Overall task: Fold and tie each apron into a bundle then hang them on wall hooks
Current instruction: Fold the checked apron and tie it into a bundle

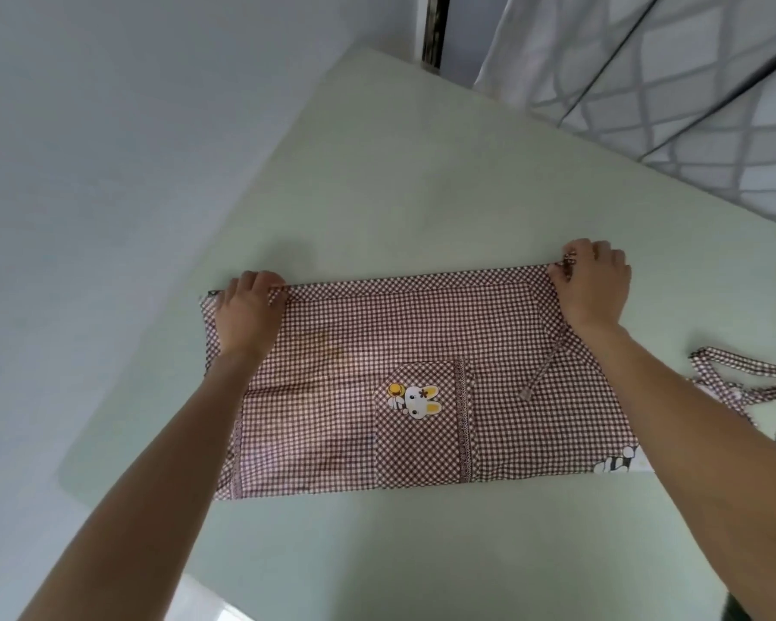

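While you stood over the pale green table [422, 172], the checked apron [355, 351] lay flat on it, spread wide between your two hands and reaching back from them toward your body. It looked like thin cotton, so I judge it was light and very soft, with no stiffness of its own; it would sag and slide wherever you did not hold it. The smooth table probably let it slip easily.

Your left hand [247, 307] had its fingers curled over the far edge of the cloth near the left corner, gripping it. Your right hand [594, 284] pinched the far edge at the opposite corner, where the hem turned at an angle. These two far corners seemed the best places to hold, because the doubled hem was firmer than the middle.

Between your forearms sat the pocket [422, 432] with a small rabbit picture [417, 398]. Just below your right hand a narrow tie [543, 365] lay loose on the cloth. A second strap [735, 369] lay beyond your right forearm, off the apron body, and it could tangle during folding.
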